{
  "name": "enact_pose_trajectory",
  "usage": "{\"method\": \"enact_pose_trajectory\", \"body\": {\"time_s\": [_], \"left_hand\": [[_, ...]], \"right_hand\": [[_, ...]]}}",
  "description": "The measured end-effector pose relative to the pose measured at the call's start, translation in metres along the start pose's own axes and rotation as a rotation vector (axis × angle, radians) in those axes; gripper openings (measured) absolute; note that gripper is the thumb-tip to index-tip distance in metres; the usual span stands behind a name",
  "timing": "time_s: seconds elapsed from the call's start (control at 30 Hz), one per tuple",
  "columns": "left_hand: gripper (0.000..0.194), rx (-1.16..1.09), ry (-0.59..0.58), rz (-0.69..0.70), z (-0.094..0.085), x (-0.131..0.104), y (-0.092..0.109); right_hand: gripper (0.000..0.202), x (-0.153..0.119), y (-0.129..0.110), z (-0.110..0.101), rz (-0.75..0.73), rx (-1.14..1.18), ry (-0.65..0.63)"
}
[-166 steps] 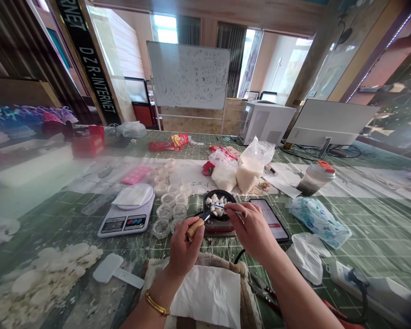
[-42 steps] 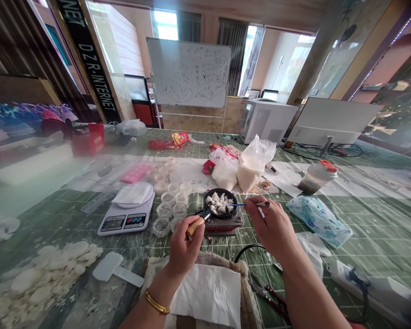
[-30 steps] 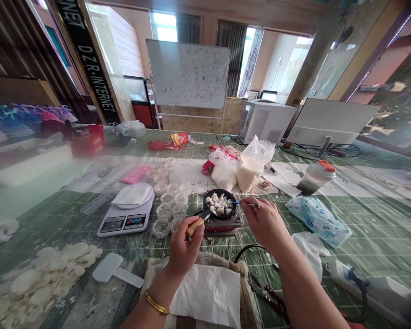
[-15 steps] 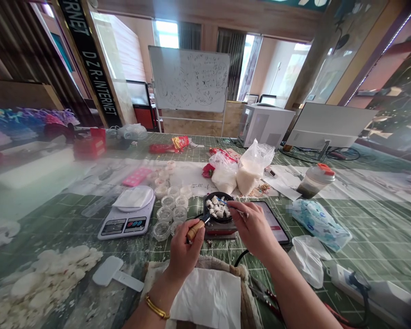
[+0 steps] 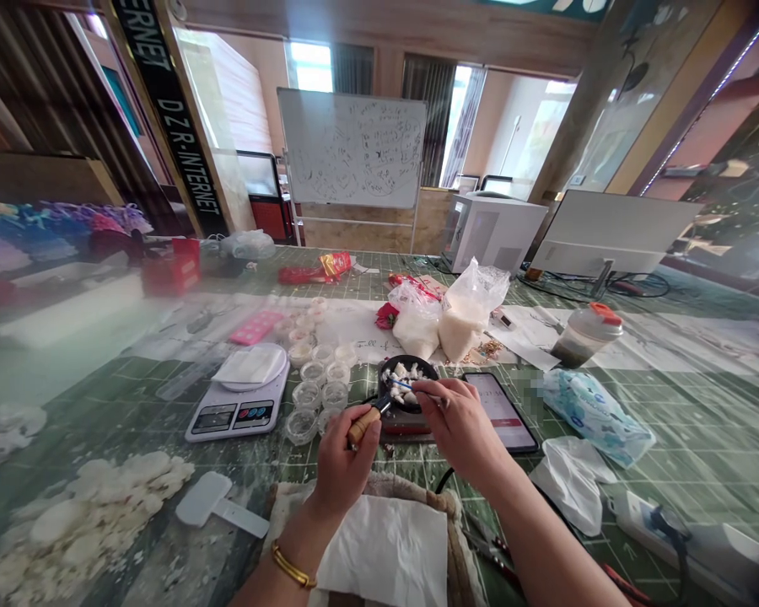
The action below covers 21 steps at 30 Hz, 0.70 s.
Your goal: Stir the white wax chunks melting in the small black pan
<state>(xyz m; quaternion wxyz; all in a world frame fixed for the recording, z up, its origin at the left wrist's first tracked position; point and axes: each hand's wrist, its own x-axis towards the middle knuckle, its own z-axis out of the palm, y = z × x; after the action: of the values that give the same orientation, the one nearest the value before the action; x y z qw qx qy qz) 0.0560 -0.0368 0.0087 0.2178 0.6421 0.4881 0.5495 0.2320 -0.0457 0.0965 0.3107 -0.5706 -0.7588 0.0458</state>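
A small black pan (image 5: pixel 435 371) holds white chunks (image 5: pixel 406 373) above a low red-and-grey stove (image 5: pixel 408 428). My left hand (image 5: pixel 347 455) is closed around the pan's wooden handle (image 5: pixel 363 427). Over the pan's right rim, my right hand (image 5: pixel 459 421) pinches a thin blue stick (image 5: pixel 400 384), whose tip is among the chunks. Left of the pan stand several clear round cups (image 5: pixel 307 394). A phone or tablet (image 5: pixel 501 411) lies just right of my right hand. White paper on a brown-edged cloth (image 5: pixel 385 539) lies below my hands.
A kitchen scale (image 5: pixel 239 396), a white scraper (image 5: pixel 218 503) and a pile of white flakes (image 5: pixel 82 523) are at left. Behind the pan stand bags of white material (image 5: pixel 468 312). At right are a lidded cup (image 5: pixel 587 333), tissue pack (image 5: pixel 598 415), pliers (image 5: pixel 493 548) and power strip (image 5: pixel 696 539).
The blue stick and the fingers of my right hand have shifted left across the pan. Some white chunks lie differently. My left hand still holds the handle, and the whole view has shifted slightly.
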Motion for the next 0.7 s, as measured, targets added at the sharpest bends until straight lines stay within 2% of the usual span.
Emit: {"method": "enact_pose_trajectory", "body": {"time_s": [0.1, 0.27, 0.4, 0.57, 0.7], "left_hand": [[0.022, 0.001, 0.011, 0.019, 0.0, 0.001, 0.001], [0.022, 0.04, 0.001, 0.027, -0.002, 0.0, 0.003], [0.022, 0.033, 0.016, 0.03, -0.003, 0.001, 0.004], [0.022, 0.038, 0.014, 0.032, -0.002, 0.0, 0.003], [0.023, 0.001, 0.01, 0.014, -0.001, 0.0, 0.003]], "right_hand": [[0.028, 0.003, 0.004, 0.0, 0.021, -0.012, 0.064], [0.027, 0.005, 0.009, 0.001, 0.054, -0.028, 0.024], [0.029, 0.004, 0.011, -0.003, 0.062, -0.032, 0.091], [0.028, 0.004, 0.014, -0.008, 0.095, -0.059, 0.027], [0.03, 0.004, 0.018, -0.012, 0.104, -0.069, 0.119]]}}
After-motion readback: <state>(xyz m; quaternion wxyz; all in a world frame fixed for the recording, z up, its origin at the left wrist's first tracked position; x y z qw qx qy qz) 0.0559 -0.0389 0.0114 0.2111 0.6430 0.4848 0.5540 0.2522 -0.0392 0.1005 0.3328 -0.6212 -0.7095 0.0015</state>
